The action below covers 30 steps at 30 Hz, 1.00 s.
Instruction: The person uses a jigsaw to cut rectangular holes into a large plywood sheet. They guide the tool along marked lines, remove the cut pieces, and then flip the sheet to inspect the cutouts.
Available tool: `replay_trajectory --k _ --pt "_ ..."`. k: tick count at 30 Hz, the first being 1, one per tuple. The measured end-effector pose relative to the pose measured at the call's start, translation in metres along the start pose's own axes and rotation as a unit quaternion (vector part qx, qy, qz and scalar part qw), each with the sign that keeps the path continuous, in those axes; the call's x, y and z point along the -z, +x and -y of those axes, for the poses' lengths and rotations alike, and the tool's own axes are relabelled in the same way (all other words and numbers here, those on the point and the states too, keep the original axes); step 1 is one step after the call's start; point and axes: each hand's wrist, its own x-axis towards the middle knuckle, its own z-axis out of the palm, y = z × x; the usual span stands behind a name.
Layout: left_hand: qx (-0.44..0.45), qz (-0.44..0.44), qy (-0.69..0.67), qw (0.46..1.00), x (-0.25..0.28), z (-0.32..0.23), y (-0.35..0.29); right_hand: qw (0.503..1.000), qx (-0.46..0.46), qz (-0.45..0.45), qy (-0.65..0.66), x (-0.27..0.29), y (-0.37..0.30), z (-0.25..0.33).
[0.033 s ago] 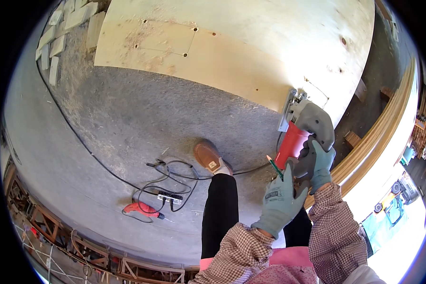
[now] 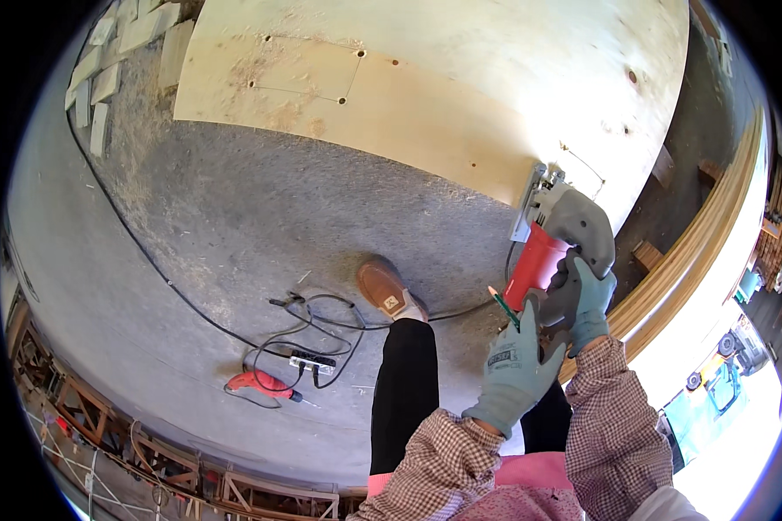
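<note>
My right hand [image 2: 593, 300], in a grey-blue work glove, is wrapped round the handle of a red and grey jigsaw [image 2: 537, 260]. Its metal base plate lies at the near edge of a large pale plywood sheet [image 2: 443, 113]. At the rear of the jigsaw is my left hand [image 2: 514, 360], gloved alike, with fingers against the tool's back end and the thumb apart. A green pencil [image 2: 504, 308] sticks out from its fingers, sharpened tip pointing away from me. Pencil lines and drilled holes mark the sheet; the blade is hidden from sight.
On the concrete floor, a red drill [image 2: 265, 382] lies beside a power strip [image 2: 311, 362] with tangled black cords. Wood offcuts [image 2: 104, 84] are scattered at the far left. Long timber boards [image 2: 695, 269] are stacked on the right. My brown shoe [image 2: 382, 285] stands near the cord.
</note>
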Motion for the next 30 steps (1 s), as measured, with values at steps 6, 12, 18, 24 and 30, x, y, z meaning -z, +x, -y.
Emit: replay_trajectory --k 6,12,18,24,30 --pt "0.092 -0.103 -0.358 0.923 -0.019 0.023 0.005 0.999 -0.007 -0.032 0.018 -0.010 -0.004 0.003" --pt "0.296 -0.068 -0.555 0.775 -0.019 0.019 0.006 0.998 0.008 -0.047 0.032 -0.017 -0.007 0.014" --pt "0.092 -0.001 -0.588 0.804 -0.052 0.058 0.013 0.997 -0.001 -0.049 0.051 -0.018 -0.001 0.014" --pt "0.144 -0.027 -0.707 0.692 -0.042 0.030 0.023 0.996 0.005 -0.065 0.062 -0.020 0.002 0.013" --pt "0.159 -0.020 -0.737 0.657 -0.040 0.026 0.022 0.996 0.004 -0.067 0.062 -0.021 0.003 0.021"
